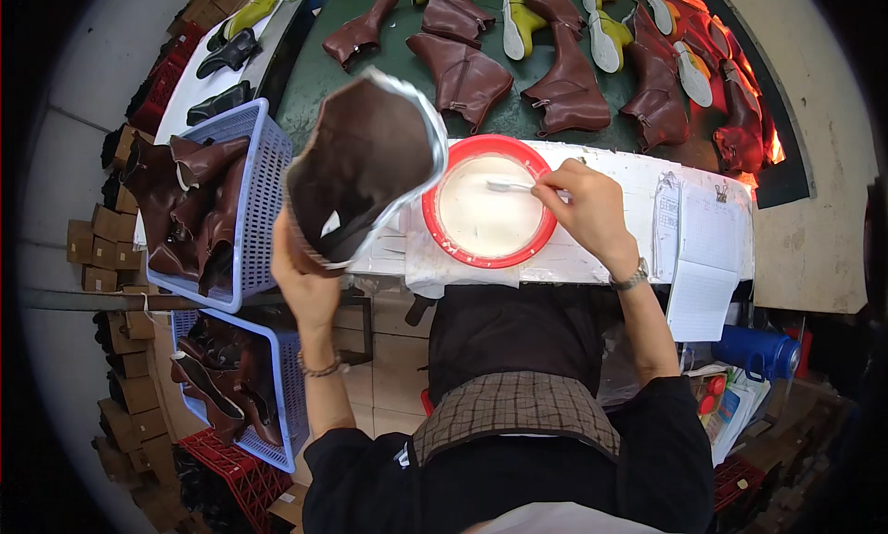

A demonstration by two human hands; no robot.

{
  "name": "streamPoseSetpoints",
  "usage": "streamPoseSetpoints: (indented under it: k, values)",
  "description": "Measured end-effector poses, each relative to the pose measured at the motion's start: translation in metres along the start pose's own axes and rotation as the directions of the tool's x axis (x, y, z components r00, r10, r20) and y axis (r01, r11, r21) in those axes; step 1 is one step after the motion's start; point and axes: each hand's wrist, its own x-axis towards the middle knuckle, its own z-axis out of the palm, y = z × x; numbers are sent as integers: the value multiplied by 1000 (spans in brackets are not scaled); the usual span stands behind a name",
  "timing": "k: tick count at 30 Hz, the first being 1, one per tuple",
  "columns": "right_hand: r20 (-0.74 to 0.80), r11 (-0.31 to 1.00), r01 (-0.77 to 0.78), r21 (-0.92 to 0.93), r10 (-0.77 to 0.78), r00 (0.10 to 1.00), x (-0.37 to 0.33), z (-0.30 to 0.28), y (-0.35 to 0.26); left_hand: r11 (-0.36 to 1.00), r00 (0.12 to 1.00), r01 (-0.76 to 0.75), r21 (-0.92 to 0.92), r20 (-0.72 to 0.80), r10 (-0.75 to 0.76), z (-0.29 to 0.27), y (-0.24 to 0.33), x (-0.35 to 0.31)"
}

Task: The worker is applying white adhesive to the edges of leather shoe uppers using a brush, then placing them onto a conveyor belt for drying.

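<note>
My left hand [310,284] is closed around a brown leather boot upper [370,155], raised at the left of the bowl. Its wide opening faces me, showing the dark lining, and a whitish band runs along its right edge. A small pale patch shows inside. Between the fingertips of my right hand [587,206] is a slim white brush [509,185], its far end over or in the creamy white liquid [481,224]; I cannot tell whether it touches. The liquid fills much of a round red bowl [546,243], whose rim carries white smears.
Brown boot uppers [460,79] and yellow-lined pieces with pale soles [608,42] lie on the green surface [407,118] behind. Blue baskets [264,201] of brown uppers stand at left. An open notebook [708,229] lies at right. Orange light glows at far right.
</note>
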Motion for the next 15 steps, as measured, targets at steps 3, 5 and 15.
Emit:
streamPoseSetpoints:
  k: [3,5,15]
  values:
    - [149,801,235,-551,-183,972,6,7,16,897,924,381,-224,108,-366,-50,-1,0]
    - [100,907,165,-388,-136,986,11,-3,14,764,841,538,-355,172,-512,-61,6,-3]
    - [-110,914,338,223,-321,941,38,-4,-28,516,682,729,-449,416,-601,-56,-2,-11]
